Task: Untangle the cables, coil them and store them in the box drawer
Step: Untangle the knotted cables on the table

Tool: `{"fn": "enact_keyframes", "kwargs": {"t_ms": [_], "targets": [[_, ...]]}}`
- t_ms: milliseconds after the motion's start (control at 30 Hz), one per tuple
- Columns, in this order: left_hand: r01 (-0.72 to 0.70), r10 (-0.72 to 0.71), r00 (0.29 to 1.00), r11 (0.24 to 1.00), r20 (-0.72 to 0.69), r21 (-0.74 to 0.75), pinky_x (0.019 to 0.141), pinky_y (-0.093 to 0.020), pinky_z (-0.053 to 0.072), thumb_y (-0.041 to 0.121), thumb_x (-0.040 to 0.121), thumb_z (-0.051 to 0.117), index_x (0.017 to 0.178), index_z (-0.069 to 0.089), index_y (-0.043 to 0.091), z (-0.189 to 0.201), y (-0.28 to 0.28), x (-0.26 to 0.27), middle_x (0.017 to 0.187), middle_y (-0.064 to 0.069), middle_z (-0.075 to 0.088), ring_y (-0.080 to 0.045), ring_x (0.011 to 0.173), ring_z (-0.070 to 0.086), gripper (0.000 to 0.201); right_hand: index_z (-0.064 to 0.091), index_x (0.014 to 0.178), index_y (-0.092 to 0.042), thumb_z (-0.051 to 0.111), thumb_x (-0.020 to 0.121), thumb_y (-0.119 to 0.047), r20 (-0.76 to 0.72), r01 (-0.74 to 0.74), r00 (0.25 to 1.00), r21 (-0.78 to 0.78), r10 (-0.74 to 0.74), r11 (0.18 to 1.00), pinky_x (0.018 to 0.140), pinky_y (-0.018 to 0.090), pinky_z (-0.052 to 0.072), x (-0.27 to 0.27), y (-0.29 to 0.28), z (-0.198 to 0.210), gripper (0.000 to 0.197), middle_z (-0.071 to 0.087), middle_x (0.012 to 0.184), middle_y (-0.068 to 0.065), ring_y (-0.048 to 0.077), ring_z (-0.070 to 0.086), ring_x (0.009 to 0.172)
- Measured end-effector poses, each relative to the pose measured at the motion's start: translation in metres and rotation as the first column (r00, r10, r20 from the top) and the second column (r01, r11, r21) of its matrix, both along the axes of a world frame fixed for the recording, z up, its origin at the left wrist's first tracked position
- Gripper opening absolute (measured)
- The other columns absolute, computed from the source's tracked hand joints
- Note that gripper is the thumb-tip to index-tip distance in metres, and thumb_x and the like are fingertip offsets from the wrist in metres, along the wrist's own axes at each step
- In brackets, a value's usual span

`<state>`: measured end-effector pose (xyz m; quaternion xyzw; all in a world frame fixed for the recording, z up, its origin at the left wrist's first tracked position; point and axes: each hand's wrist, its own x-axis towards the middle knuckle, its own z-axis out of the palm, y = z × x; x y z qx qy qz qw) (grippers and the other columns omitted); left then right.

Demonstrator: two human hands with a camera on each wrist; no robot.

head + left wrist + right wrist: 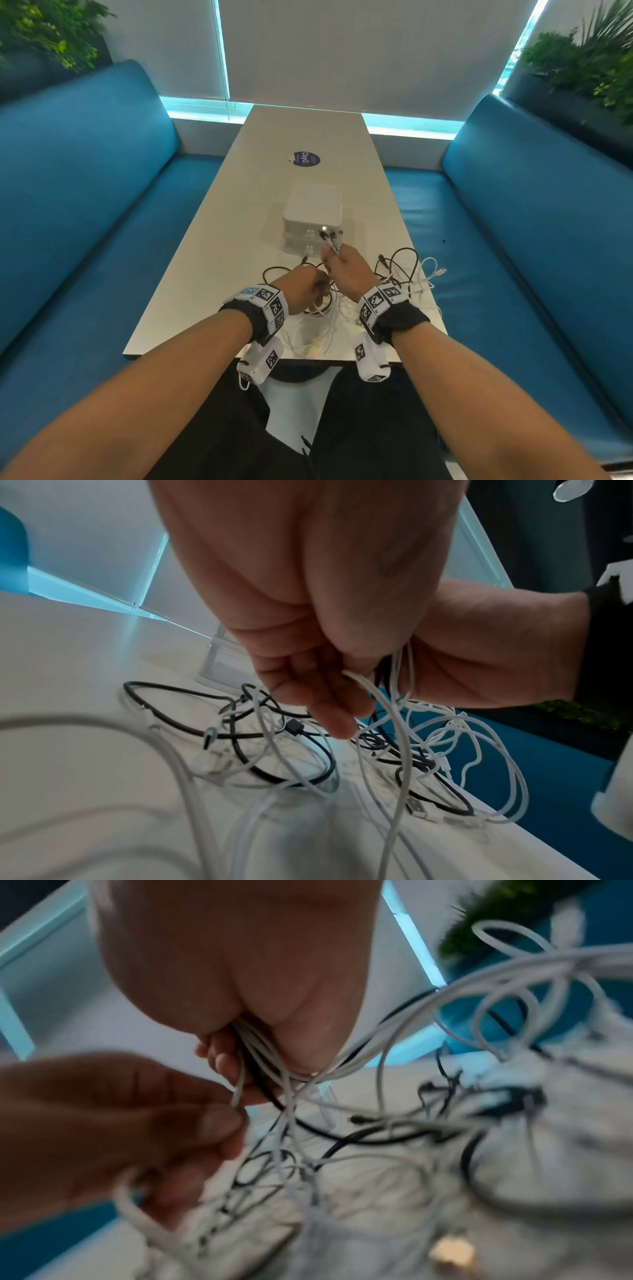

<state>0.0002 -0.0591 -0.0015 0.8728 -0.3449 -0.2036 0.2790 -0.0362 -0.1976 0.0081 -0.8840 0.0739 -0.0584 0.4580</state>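
Note:
A tangle of black and white cables (399, 270) lies on the near end of the white table (239, 212), with more white loops (315, 332) by the front edge. My right hand (337, 262) is raised over the tangle and grips a bundle of several cables (260, 1053); their plug ends (329, 238) stick out above its fingers. Beside it, my left hand (315, 291) pinches one white cable (356, 676) just below the right fist; the same pinch shows in the right wrist view (236, 1093). The white drawer box (311, 216) stands just beyond the hands, its drawers closed.
Blue benches (85, 205) run along both sides of the table. A round purple sticker (303, 159) lies farther up the tabletop. Some white loops and a plug (440, 271) lie near the right table edge. Plants (582, 61) stand behind the bench backs.

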Motion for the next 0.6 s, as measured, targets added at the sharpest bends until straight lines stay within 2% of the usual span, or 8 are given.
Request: {"fn": "enact_keyframes", "kwargs": {"t_ms": [100, 167, 233, 300, 367, 433, 500, 600], "targets": [[0.001, -0.003, 0.999, 0.999, 0.041, 0.048, 0.072, -0.032, 0.056, 0.009, 0.097, 0.043, 0.086, 0.065, 0.011, 0.005, 0.007, 0.005, 0.078, -0.003, 0.070, -0.017, 0.070, 0.068, 0.025, 0.057, 0.089, -0.009, 0.040, 0.104, -0.034, -0.075, -0.141, 0.989, -0.288, 0.124, 0.947, 0.064, 0.032, 0.037, -0.002, -0.002, -0.005, 0.034, 0.062, 0.079, 0.008, 0.023, 0.055, 0.072], [0.020, -0.028, 0.997, 0.994, 0.072, 0.111, 0.070, -0.030, 0.052, 0.010, 0.096, 0.045, 0.081, 0.064, 0.014, 0.008, 0.009, 0.008, 0.081, -0.005, 0.069, -0.022, 0.073, 0.066, 0.025, 0.056, 0.093, -0.010, 0.040, 0.103, -0.027, -0.061, -0.188, 0.982, -0.375, 0.178, 0.908, 0.067, 0.033, 0.037, -0.004, -0.005, -0.009, 0.025, 0.066, 0.087, 0.014, 0.031, 0.057, 0.077], [0.020, -0.046, 0.990, 0.983, 0.134, 0.184, 0.068, -0.031, 0.046, 0.015, 0.095, 0.046, 0.069, 0.054, 0.025, 0.010, 0.010, 0.010, 0.078, -0.003, 0.063, -0.026, 0.074, 0.060, 0.029, 0.055, 0.100, -0.013, 0.041, 0.101, -0.021, -0.046, -0.212, 0.976, -0.432, 0.213, 0.877, 0.067, 0.033, 0.040, -0.005, -0.005, -0.009, 0.016, 0.067, 0.090, 0.015, 0.034, 0.059, 0.078], [-0.019, -0.014, 0.988, 0.977, 0.151, 0.215, 0.067, -0.031, 0.043, 0.018, 0.096, 0.046, 0.071, 0.053, 0.023, 0.011, 0.014, 0.012, 0.077, -0.002, 0.060, -0.026, 0.075, 0.058, 0.027, 0.055, 0.109, -0.012, 0.042, 0.101, -0.019, -0.048, -0.198, 0.979, -0.458, 0.199, 0.867, 0.065, 0.034, 0.041, -0.006, -0.008, -0.004, 0.017, 0.067, 0.091, 0.018, 0.036, 0.059, 0.077], [-0.052, 0.018, 0.990, 0.970, 0.141, 0.237, 0.069, -0.032, 0.046, 0.020, 0.100, 0.045, 0.087, 0.060, 0.014, 0.012, 0.025, 0.019, 0.088, -0.007, 0.066, -0.025, 0.080, 0.062, 0.021, 0.052, 0.116, -0.014, 0.041, 0.101, -0.021, -0.071, -0.155, 0.988, -0.490, 0.138, 0.858, 0.064, 0.033, 0.041, -0.009, -0.021, -0.001, 0.019, 0.065, 0.090, 0.018, 0.033, 0.057, 0.073], [-0.100, 0.069, 0.988, 0.967, 0.137, 0.236, 0.075, -0.035, 0.051, 0.017, 0.102, 0.043, 0.096, 0.062, 0.012, 0.012, 0.040, 0.031, 0.098, -0.010, 0.066, -0.025, 0.086, 0.065, 0.020, 0.050, 0.114, -0.013, 0.041, 0.102, -0.024, -0.098, -0.094, 0.994, -0.527, 0.050, 0.845, 0.064, 0.035, 0.044, -0.014, -0.039, -0.002, 0.018, 0.065, 0.090, 0.018, 0.034, 0.058, 0.074], [-0.137, 0.112, 0.985, 0.971, 0.134, 0.197, 0.074, -0.033, 0.051, 0.013, 0.102, 0.042, 0.097, 0.063, 0.016, 0.009, 0.052, 0.038, 0.096, -0.007, 0.065, -0.021, 0.080, 0.066, 0.022, 0.051, 0.110, -0.008, 0.041, 0.102, -0.022, -0.085, -0.032, 0.996, -0.503, -0.012, 0.864, 0.067, 0.038, 0.047, -0.017, -0.048, -0.003, 0.019, 0.066, 0.092, 0.019, 0.039, 0.061, 0.080], [-0.115, 0.069, 0.974, 0.971, 0.216, 0.210, 0.073, -0.031, 0.044, 0.026, 0.104, 0.042, 0.098, 0.066, 0.020, 0.007, 0.045, 0.033, 0.095, -0.005, 0.066, -0.018, 0.075, 0.059, 0.025, 0.054, 0.101, -0.014, 0.042, 0.100, -0.021, -0.084, -0.017, 0.996, -0.408, -0.020, 0.913, 0.067, 0.038, 0.047, -0.013, -0.036, 0.002, 0.014, 0.068, 0.091, 0.015, 0.037, 0.063, 0.082]]}}
